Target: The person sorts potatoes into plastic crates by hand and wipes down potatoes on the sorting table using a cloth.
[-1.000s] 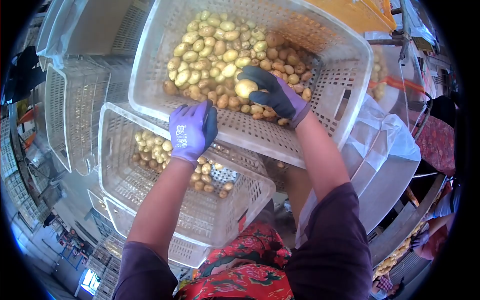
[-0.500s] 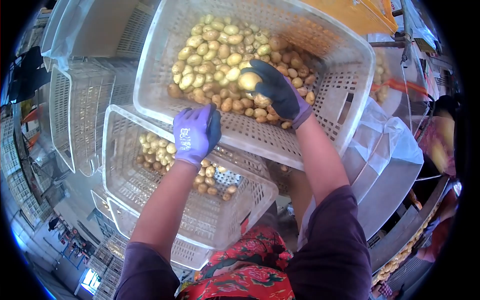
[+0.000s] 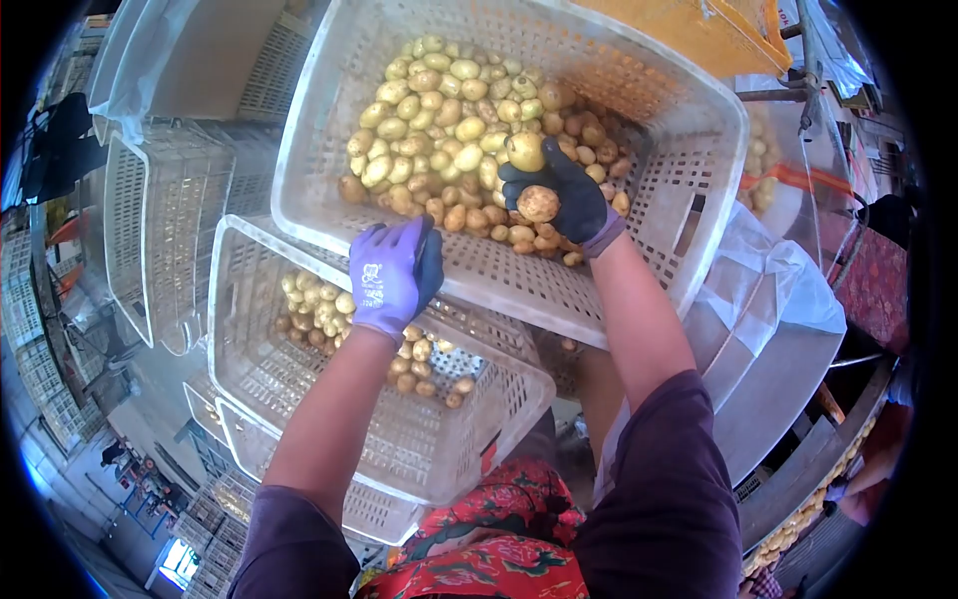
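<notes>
Nearest you, a pale perforated plastic crate (image 3: 429,454) holds tan potatoes (image 3: 314,299), your left arm (image 3: 319,419) hiding some. Your purple-gloved left hand (image 3: 394,275) curls at an upper whitish plastic crate (image 3: 689,170) — fingertips hidden, so you cannot tell its grip. Inside, your black-and-purple-gloved right hand (image 3: 571,195) is clamped on a round brown potato (image 3: 539,204) and a pale yellow oval potato (image 3: 525,151): two lifted, many left in the yellow-brown potato heap (image 3: 414,125). Beyond, an orange container (image 3: 709,30) is cut off.

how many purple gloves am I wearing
2: one on your left hand, at the near rim of the upper crate; one on your right hand, inside that crate among the potatoes.
</notes>
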Demonstrator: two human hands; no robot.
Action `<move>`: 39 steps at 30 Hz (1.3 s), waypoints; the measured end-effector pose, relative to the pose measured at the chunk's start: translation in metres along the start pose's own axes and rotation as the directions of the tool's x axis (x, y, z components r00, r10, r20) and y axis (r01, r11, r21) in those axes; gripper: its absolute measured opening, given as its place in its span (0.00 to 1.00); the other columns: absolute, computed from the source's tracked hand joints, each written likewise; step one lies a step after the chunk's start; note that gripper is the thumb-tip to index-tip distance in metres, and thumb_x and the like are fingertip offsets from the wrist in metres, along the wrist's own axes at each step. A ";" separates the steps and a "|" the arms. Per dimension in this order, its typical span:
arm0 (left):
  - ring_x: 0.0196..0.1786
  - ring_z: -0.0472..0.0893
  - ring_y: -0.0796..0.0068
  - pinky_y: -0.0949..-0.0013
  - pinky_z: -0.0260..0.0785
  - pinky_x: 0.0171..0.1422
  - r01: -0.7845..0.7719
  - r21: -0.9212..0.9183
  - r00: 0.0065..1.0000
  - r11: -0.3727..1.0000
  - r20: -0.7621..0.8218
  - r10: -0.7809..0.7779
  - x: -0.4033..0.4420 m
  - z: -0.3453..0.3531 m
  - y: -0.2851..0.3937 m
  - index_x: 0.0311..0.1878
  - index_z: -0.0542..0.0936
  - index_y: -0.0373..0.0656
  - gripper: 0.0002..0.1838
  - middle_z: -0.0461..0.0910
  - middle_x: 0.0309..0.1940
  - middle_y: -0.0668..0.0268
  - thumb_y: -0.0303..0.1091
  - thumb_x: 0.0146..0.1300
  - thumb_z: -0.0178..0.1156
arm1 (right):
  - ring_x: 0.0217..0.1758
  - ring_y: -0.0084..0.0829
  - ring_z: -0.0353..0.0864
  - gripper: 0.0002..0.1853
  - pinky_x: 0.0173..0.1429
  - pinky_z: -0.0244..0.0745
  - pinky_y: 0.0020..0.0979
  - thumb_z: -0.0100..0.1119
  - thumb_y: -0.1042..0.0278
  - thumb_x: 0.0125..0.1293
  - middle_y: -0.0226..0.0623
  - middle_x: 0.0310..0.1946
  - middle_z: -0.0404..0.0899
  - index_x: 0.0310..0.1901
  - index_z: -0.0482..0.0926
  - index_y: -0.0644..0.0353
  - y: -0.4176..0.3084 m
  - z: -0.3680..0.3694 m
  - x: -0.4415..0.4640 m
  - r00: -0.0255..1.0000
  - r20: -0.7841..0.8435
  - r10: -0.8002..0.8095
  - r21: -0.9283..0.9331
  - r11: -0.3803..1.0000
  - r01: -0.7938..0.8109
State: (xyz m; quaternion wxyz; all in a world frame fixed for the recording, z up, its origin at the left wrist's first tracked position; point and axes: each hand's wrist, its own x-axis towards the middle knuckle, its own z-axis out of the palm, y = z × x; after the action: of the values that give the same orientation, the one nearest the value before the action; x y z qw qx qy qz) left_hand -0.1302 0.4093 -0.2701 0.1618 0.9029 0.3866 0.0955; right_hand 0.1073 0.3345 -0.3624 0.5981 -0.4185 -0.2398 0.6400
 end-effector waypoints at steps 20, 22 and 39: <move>0.41 0.81 0.55 0.57 0.69 0.52 -0.003 0.005 0.998 1.000 -0.070 0.003 -0.006 0.000 0.000 0.42 0.82 0.45 0.10 0.84 0.34 0.57 0.35 0.58 0.60 | 0.51 0.38 0.75 0.23 0.56 0.72 0.37 0.71 0.66 0.52 0.41 0.47 0.75 0.49 0.74 0.60 -0.084 0.117 -0.026 0.705 0.019 -0.709 -0.691 0.500 0.522; 0.41 0.81 0.57 0.58 0.70 0.53 -0.022 -0.018 0.993 1.000 -0.116 0.020 -0.010 0.000 0.001 0.44 0.82 0.45 0.10 0.83 0.35 0.57 0.33 0.59 0.59 | 0.50 0.35 0.75 0.24 0.54 0.73 0.35 0.71 0.68 0.53 0.42 0.48 0.74 0.50 0.72 0.62 -0.088 0.126 -0.044 0.770 -0.040 -0.637 -0.604 0.629 0.490; 0.63 0.73 0.54 0.55 0.75 0.59 0.437 -0.519 0.795 -0.735 0.605 0.046 -0.103 -0.118 0.040 0.64 0.68 0.41 0.25 0.68 0.65 0.50 0.48 0.71 0.49 | 0.44 0.38 0.77 0.28 0.43 0.77 0.39 0.46 0.47 0.71 0.40 0.51 0.74 0.64 0.67 0.58 -0.104 0.185 -0.152 0.970 -0.238 0.044 -0.097 0.993 -0.069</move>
State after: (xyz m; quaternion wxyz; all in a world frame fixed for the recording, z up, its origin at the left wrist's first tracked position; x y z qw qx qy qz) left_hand -0.2090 0.3339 -0.1502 0.9342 0.0628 0.2856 0.2042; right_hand 0.0035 0.2408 -0.1416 0.5809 -0.5288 -0.1885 0.5894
